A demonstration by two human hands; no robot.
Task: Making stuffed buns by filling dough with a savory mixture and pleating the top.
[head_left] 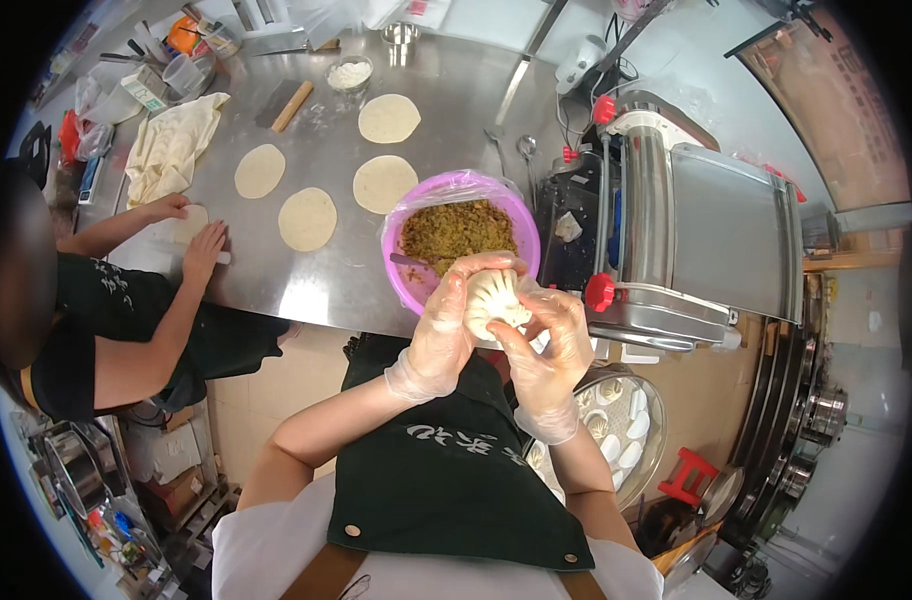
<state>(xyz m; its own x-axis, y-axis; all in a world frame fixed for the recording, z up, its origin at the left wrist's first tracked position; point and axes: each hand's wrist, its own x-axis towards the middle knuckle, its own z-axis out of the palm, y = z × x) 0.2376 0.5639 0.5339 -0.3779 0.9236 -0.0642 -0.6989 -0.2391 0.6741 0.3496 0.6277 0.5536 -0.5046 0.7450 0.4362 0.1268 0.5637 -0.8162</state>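
Note:
Between my gloved hands is a pleated white bun (492, 302), its folds gathered toward the right side. My left hand (444, 318) cups it from the left and from above. The thumb and fingers of my right hand (551, 345) pinch the dough edge at its lower right. Both hands wear clear plastic gloves. Just beyond them stands a pink bowl (529, 240) lined with plastic film and holding a greenish-brown chopped filling (456, 232). A spoon handle (408, 260) sticks out of the filling at the left.
Flat dough rounds (308, 219) lie on the steel table (276, 265). At the left, another person's hands (204, 250) roll dough. A dough-sheeting machine (666, 220) stands right of the bowl. A round tray (654, 450) of shaped buns sits below my right hand, near a red stool (688, 475).

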